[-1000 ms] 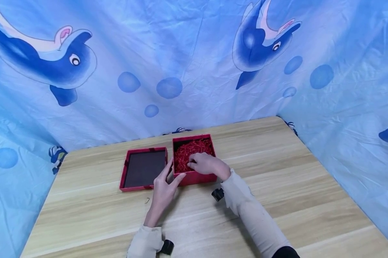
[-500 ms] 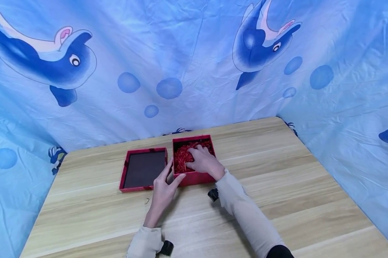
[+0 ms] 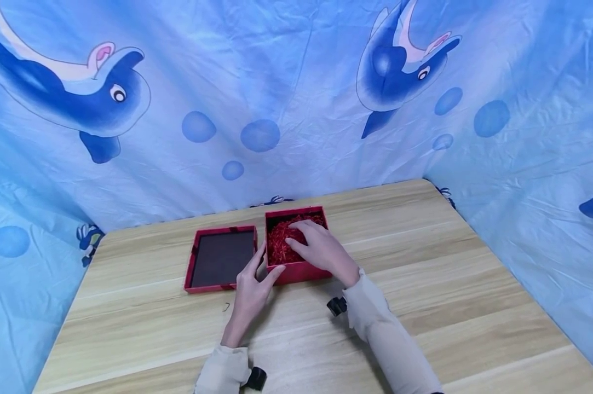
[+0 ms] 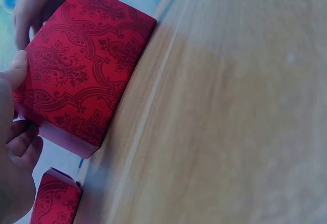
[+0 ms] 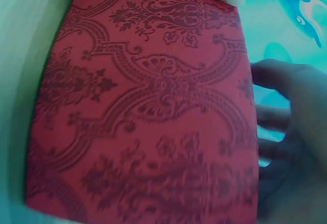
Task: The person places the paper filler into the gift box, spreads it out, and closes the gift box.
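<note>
A square red box (image 3: 301,272) with a dark patterned print stands open near the back of the table, filled with red shredded paper (image 3: 279,243). My left hand (image 3: 249,293) steadies its front left corner, thumb on the front wall and fingers along the left side. In the left wrist view the thumb lies at the upper edge of the box (image 4: 87,60). Over the right part of the shreds reaches my right hand (image 3: 321,249), thumb and fingers apart. Its fingertips dip inside the rim, partly hidden behind the box wall (image 5: 153,96) in the right wrist view.
Left of the box lies its red lid (image 3: 222,257), dark inside facing up. A small dark thread (image 3: 226,307) sits on the wooden table (image 3: 143,334) in front of the lid. Behind hangs a blue dolphin curtain (image 3: 276,82).
My right hand was bunched low in the shreds, then spread its fingers and shifted within the box; now its thumb and fingers form a wide curve. The left hand stays on the corner.
</note>
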A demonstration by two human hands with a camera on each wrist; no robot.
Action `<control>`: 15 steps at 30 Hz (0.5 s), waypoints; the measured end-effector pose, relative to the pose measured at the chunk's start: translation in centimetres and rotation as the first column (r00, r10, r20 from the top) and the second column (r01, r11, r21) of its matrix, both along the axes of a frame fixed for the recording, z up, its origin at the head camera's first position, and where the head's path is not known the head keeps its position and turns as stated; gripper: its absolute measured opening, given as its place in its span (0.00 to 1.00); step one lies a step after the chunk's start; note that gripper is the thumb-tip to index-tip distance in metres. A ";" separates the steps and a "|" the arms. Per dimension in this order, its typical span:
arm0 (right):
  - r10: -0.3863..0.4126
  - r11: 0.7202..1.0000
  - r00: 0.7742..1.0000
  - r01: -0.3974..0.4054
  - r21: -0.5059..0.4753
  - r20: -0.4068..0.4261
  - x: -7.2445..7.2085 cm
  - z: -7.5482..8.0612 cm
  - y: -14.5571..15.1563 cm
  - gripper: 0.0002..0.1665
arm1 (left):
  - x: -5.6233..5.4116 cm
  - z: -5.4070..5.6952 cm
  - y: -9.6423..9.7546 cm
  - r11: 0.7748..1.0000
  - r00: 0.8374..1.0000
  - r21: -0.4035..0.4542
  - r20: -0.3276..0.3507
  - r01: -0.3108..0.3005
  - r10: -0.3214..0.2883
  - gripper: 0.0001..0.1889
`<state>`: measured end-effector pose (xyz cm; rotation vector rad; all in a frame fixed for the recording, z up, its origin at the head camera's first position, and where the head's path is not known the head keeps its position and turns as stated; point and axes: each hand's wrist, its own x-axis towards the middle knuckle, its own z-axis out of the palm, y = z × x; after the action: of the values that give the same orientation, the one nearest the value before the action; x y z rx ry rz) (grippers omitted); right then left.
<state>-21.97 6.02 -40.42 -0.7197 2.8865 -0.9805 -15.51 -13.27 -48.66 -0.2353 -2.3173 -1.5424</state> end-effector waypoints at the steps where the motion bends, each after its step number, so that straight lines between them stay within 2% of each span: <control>1: 0.004 0.999 1.000 -0.005 -0.036 -0.029 0.3 -0.1 0.3 0.26 | 0.0 0.0 0.0 1.000 1.000 0.001 0.007 0.000 0.000 0.39; 4: 0.016 0.987 0.992 -0.036 -0.157 -0.127 1.1 -0.5 1.1 0.22 | 0.0 0.1 0.0 1.000 1.000 0.008 0.021 0.002 -0.002 0.39; 6: 0.021 0.958 0.979 -0.078 -0.275 -0.204 1.8 -1.0 1.4 0.19 | 0.1 0.2 0.0 1.000 1.000 0.006 0.027 0.006 -0.006 0.39; 8: 0.015 0.908 0.954 -0.138 -0.397 -0.299 2.5 -1.6 1.5 0.16 | 0.1 0.3 -0.1 1.000 0.999 -0.004 0.034 0.011 -0.011 0.39; 11: -0.019 0.796 0.898 -0.252 -0.550 -0.440 3.7 -2.9 1.1 0.14 | 0.3 0.5 -0.4 0.999 0.999 -0.024 0.039 0.021 -0.020 0.38; 13: -0.051 0.736 0.858 -0.314 -0.600 -0.511 4.6 -3.7 0.7 0.14 | 0.6 0.6 -0.8 0.999 0.999 -0.029 0.027 0.024 -0.024 0.37; 15: -0.071 0.697 0.835 -0.351 -0.626 -0.546 5.5 -4.4 0.2 0.15 | 1.0 0.5 -1.4 0.999 1.000 -0.029 0.001 0.024 -0.024 0.35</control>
<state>-16.44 6.20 -44.84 -1.4462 2.6789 -2.2380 -14.49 -14.62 -48.14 -0.2708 -2.3468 -1.5208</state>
